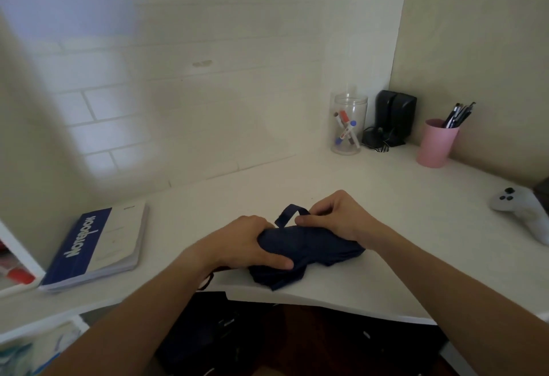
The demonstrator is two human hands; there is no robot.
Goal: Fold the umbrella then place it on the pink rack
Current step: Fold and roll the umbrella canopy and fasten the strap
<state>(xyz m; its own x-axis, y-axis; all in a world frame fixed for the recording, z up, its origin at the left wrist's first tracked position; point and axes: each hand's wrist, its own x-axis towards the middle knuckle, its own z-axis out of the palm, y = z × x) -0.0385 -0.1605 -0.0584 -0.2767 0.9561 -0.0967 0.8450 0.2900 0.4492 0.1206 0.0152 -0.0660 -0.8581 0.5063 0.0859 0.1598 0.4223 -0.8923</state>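
Note:
A collapsed navy blue umbrella (312, 249) lies across the front of the white desk (386, 212), its loose fabric bunched toward the desk's near edge. My left hand (249, 242) is wrapped around its left end, thumb underneath. My right hand (335, 216) pinches the umbrella's closing strap (289, 213), which arches up in a loop between the two hands. A dark wrist cord (208, 279) hangs below my left wrist. No pink rack is in view.
A blue and white notebook (95, 249) lies at the left. At the back right stand a clear jar of markers (347, 124), black speakers (393, 117) and a pink cup of pens (436, 142). A white game controller (523, 207) rests at the right edge.

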